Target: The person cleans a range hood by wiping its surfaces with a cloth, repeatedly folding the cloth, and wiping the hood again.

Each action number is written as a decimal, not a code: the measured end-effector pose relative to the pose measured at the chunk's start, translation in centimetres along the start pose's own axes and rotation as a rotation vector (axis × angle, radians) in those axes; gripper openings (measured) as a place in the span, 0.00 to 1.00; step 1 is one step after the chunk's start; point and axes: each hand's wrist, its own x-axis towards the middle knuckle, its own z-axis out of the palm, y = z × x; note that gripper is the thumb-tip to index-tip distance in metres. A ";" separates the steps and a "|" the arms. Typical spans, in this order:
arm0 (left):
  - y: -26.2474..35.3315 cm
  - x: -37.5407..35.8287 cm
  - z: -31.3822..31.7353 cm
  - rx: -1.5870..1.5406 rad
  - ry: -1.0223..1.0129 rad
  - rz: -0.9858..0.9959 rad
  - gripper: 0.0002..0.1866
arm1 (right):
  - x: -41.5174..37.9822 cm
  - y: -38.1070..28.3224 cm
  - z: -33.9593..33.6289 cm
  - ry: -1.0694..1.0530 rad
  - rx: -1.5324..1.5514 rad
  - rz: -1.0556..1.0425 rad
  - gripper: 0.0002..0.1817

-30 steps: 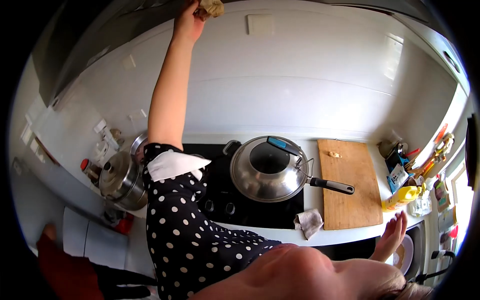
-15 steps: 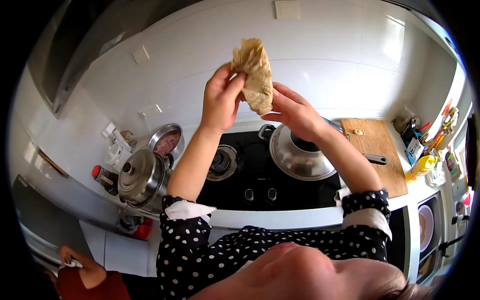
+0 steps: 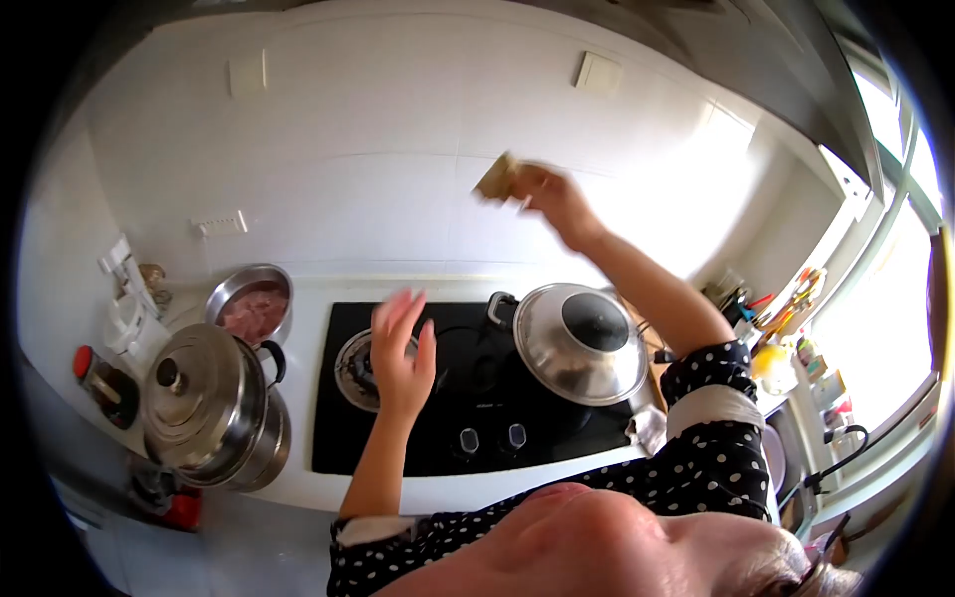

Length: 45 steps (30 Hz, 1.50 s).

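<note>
Raised in front of the tiled wall, my right hand (image 3: 555, 204) is closed on a tan, folded flatbread (image 3: 497, 179), blurred by motion. Most of the flatbread sticks out to the left of my fingertips. My left hand (image 3: 403, 366) is empty, its fingers apart and slightly smeared, held over the left burner (image 3: 355, 373) of the black gas stove (image 3: 448, 438). On the right burner sits a wok with a domed steel lid (image 3: 542, 343), below my right forearm.
Left of the stove stand a tall steel pot with a lid (image 3: 199, 388) and a steel bowl of raw meat (image 3: 257, 310). A red-capped jar (image 3: 106, 383) is at far left. A crumpled cloth (image 3: 649, 430) lies at the stove's right edge, near a yellow bottle (image 3: 774, 366).
My left hand has let go of the flatbread and dropped toward the left burner. My right hand now holds it alone. The view has shifted right, and the person at lower left is out of sight.
</note>
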 end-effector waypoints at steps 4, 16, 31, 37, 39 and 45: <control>-3.2 -8.5 0.6 -0.010 -0.029 -0.189 0.13 | 9.5 -3.6 -8.3 0.396 -0.755 -0.498 0.12; -4.2 -18.3 3.7 -0.126 -0.111 -0.617 0.11 | 23.7 -17.0 -13.7 0.929 -1.183 -0.702 0.11; -7.5 -13.9 0.6 -0.114 -0.167 -0.801 0.08 | 29.6 -11.8 -14.9 0.945 -1.195 -1.074 0.07; -6.0 -11.7 -0.9 -0.033 -0.164 -0.650 0.07 | 27.1 -14.8 -13.2 1.145 -0.969 -0.989 0.08; -6.0 -11.1 -1.5 -0.038 -0.163 -0.655 0.07 | 30.8 -11.7 -16.8 0.773 -0.913 -1.154 0.09; -6.8 -10.5 -2.6 -0.030 -0.125 -0.637 0.07 | 28.2 -14.9 -14.9 1.136 -1.144 -1.008 0.08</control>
